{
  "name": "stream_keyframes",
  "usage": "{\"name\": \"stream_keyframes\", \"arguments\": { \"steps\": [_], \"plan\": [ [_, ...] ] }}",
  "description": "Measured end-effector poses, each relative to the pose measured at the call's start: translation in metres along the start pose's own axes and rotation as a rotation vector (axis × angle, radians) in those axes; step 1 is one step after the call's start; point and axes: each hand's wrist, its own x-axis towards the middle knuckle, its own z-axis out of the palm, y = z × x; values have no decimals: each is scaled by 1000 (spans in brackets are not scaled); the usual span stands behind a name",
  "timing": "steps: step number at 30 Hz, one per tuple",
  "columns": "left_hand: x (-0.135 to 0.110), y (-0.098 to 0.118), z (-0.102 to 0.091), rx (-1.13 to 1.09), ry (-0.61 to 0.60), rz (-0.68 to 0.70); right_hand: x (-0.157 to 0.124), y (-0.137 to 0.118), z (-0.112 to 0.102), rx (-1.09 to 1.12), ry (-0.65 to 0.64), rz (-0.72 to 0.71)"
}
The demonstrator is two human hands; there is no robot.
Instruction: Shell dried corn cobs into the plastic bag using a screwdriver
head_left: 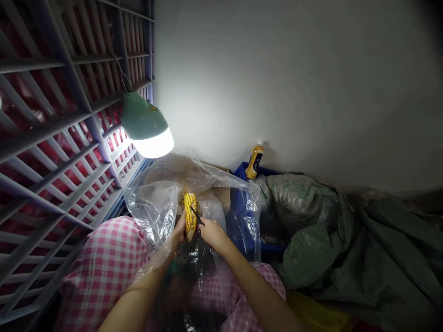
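Observation:
My left hand [179, 230] is closed around the lower left side of a yellow corn cob [190, 214], which stands nearly upright between my hands. My right hand [212, 234] grips a thin dark tool [196, 213] whose tip meets the kernels on the cob's right side; its exact kind is not clear. Both hands are over the opening of a large clear plastic bag [155, 203], spread across my lap. Some loose kernels or cobs show dimly behind the cob. My left fingertips are partly hidden by the cob.
A lit green-topped lamp [147, 122] hangs from a plastic crate wall [93, 120] at left. A yellow bottle [255, 160] stands near a blue crate [242, 171]. Filled sacks [301, 196] and a green tarp [391, 244] lie at right. A white wall [294, 83] rises behind.

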Motion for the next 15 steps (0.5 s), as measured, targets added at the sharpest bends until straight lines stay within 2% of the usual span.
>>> {"name": "stream_keyframes", "arguments": {
  "steps": [5,10,15],
  "plan": [
    [-2,2,4,-34,-6,80,-4,-6,1,23,17,24],
    [-6,3,10,-9,32,172,-7,-24,1,-2,15,67],
    [-9,4,11,41,70,133,4,-32,2,75,-27,93]
  ]
}}
